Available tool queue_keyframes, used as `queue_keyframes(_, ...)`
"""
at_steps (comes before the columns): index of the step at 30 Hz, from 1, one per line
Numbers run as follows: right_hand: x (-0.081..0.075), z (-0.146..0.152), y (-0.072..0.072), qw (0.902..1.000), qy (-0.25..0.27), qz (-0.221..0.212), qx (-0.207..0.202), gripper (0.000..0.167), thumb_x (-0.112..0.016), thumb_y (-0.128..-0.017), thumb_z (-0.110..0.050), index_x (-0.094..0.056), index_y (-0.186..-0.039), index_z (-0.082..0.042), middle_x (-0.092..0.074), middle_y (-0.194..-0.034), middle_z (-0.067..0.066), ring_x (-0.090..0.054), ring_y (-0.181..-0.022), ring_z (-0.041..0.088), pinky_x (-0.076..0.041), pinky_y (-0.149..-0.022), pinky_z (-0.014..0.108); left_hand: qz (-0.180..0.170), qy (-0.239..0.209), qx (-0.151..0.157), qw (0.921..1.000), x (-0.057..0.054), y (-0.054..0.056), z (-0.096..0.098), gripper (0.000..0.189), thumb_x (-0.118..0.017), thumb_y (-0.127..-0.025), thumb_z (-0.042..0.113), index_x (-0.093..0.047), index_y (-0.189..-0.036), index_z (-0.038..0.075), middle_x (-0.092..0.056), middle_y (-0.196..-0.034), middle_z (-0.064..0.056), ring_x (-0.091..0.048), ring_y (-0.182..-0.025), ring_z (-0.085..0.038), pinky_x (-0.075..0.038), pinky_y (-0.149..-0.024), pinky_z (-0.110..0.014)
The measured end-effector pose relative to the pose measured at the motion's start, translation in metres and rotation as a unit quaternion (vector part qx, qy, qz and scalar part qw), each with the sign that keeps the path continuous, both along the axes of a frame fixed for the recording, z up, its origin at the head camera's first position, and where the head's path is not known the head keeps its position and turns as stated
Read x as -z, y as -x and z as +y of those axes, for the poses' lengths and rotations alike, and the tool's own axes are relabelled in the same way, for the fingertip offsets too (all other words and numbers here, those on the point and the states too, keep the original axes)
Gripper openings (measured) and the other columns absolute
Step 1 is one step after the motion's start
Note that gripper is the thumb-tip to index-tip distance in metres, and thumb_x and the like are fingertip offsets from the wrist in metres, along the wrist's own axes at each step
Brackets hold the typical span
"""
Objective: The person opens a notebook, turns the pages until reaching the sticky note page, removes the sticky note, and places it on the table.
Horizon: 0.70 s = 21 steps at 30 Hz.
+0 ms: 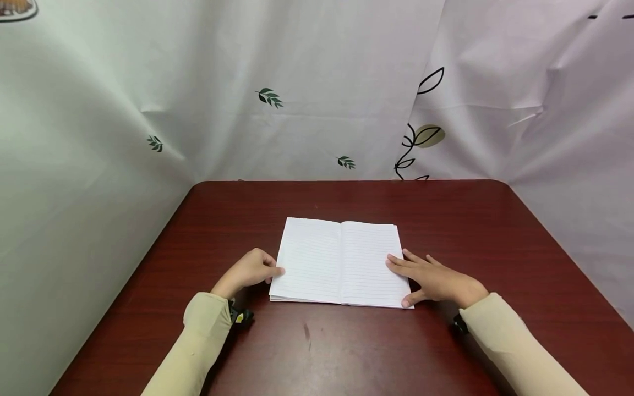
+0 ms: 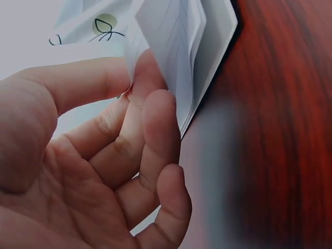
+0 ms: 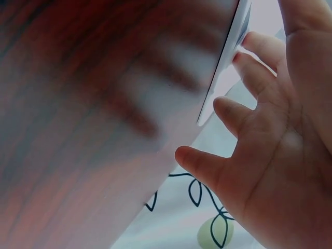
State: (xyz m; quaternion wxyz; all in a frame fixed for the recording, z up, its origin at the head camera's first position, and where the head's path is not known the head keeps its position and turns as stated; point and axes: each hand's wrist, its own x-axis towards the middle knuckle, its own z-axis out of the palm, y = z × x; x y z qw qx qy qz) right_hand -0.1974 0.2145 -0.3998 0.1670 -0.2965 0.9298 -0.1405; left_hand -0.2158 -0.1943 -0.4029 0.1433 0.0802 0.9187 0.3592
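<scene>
An open notebook with white lined pages lies flat on the dark red table, its fold running down the middle. At its left edge my left hand pinches page edges between thumb and fingers. In the left wrist view that hand has the thumb on top of a lined page, with more pages fanned below it. My right hand rests on the right page's outer edge, fingers spread. The right wrist view shows this hand with extended fingers beside the notebook's edge.
The table is glossy and dark red with rounded far corners. Behind and beside it hangs a pale curtain with leaf prints. A dark band sits at the left wrist, below a cream sleeve.
</scene>
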Motion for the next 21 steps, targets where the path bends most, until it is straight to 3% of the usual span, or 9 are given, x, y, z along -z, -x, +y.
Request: queue_keyframes(21,0.0015,-0.0023,0.0000,0.9998,0.000,0.017,0.009,0.093,-0.074,-0.068,-0.048,-0.040,-0.146,-0.011,-0.034,-0.154,0.010,-0.021,-0.143,0.044,-0.015,-0.105,0.071,-0.005,0.001,0.002,1.0000,0.0029,-0.0008,-0.0015,0.034,-0.068,-0.086,0.020,-0.059,-0.057,0.006,-0.051,-0.051,0.000,-0.027,-0.046,-0.011,-0.024,-0.048,-0.025)
